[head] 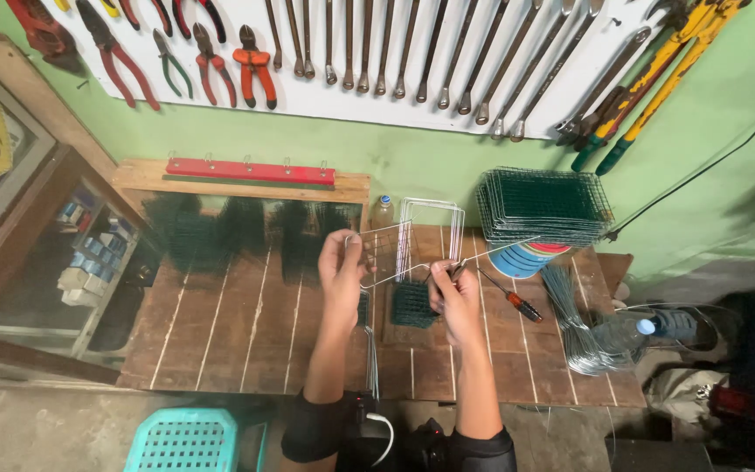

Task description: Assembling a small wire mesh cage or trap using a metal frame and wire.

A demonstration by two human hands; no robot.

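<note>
- You look down on a brown wooden workbench (246, 332) that stands against a green wall, with both of your bare forearms reaching forward over it.
- Your left hand (341, 267) is raised above the bench with its fingers closed in a pinch on the left side of a thin white wire frame (388, 256).
- The wire frame is a small rectangle held up in the air between your 2 hands, above the middle of the bench and not touching it.
- Your right hand (456, 293) is curled shut around a slim metal tool (491, 253), whose tip points up and to the right; this hand sits at the frame's lower right corner.
- Behind the frame, a set of upright white wire loops (434, 229) stands near the back of the bench.
- Just below your hands, a small dark green block of mesh (412, 306) rests on the bench.
- A screwdriver with an orange and black handle (517, 303) lies just right of your right hand.
- Further right, a stack of green wire mesh panels (542, 205) sits on a round blue tin (522, 258).
- A bundle of loose grey wires (574, 328) lies near the bench's right edge, beside a clear plastic bottle (635, 332).
- On the wall above hang pliers (253, 65) and a row of spanners (412, 52).
- A teal plastic stool (187, 440) stands on the floor at lower left.
</note>
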